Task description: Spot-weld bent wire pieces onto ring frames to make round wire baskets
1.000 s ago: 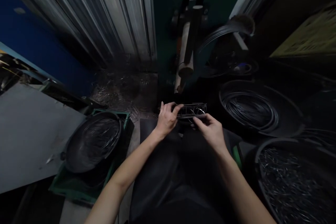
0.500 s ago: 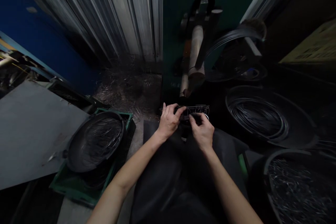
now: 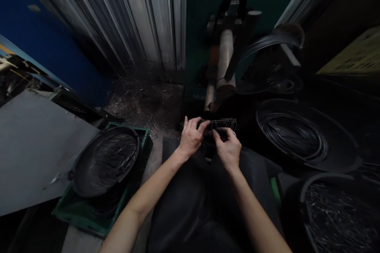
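A small frame of thin metal wire [image 3: 225, 121] lies crosswise in front of my body, just beyond my lap. My left hand [image 3: 191, 136] is closed on its left part, thumb toward the middle and fingers over the top. My right hand [image 3: 229, 148] pinches at the near side of its right half, thumb and index finger close together. The fingers cover much of the wire frame. Past it, metal cylinders [image 3: 226, 59] of a machine jut from a dark green panel [image 3: 202, 16].
On the left, a black basin [image 3: 86, 170] of wire rings rests on a green crate [image 3: 83, 221], beside a grey sheet [image 3: 38, 150]. To the right stand a basin [image 3: 341, 142] with coiled wire and a tub [image 3: 305, 193] of small metal pieces. Wire scraps [image 3: 145, 99] litter the floor.
The view has shifted slightly. Both hands stay at the wire frame in almost the same place; the right fingers have moved a touch to the left.
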Demonstrator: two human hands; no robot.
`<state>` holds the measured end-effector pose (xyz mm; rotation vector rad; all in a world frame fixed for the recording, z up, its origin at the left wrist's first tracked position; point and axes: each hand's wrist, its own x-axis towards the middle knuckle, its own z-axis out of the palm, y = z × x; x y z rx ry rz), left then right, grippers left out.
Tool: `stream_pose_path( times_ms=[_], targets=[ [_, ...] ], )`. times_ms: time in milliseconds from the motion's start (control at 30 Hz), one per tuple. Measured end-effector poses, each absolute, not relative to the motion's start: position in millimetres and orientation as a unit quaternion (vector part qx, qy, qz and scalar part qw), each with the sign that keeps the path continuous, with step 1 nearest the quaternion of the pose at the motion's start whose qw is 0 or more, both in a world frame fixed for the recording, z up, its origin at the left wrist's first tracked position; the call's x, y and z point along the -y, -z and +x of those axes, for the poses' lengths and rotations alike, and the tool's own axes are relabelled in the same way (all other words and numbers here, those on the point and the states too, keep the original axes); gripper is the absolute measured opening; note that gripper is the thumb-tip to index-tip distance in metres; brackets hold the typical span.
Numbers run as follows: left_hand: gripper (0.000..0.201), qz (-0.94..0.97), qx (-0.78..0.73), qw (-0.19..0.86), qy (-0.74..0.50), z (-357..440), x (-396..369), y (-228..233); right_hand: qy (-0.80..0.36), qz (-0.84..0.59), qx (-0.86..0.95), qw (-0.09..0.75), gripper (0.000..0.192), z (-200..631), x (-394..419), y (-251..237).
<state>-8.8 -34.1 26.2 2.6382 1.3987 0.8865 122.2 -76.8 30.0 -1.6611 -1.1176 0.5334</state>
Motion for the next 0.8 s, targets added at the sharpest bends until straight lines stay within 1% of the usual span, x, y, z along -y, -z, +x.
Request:
stream_pose_path(
  times_ms=[367,800],
  targets=[
    [0.049,0.841,-0.431,-0.002,-0.328,-11,17,-24,-0.165,-0.661,0.509,0.526,0.032,120,64,-29],
    [0.048,0.838,-0.431,0.018,-0.336,-8,6,-17,-0.102,-0.657,0.531,0.524,0.032,121,56,-26]
  ],
)
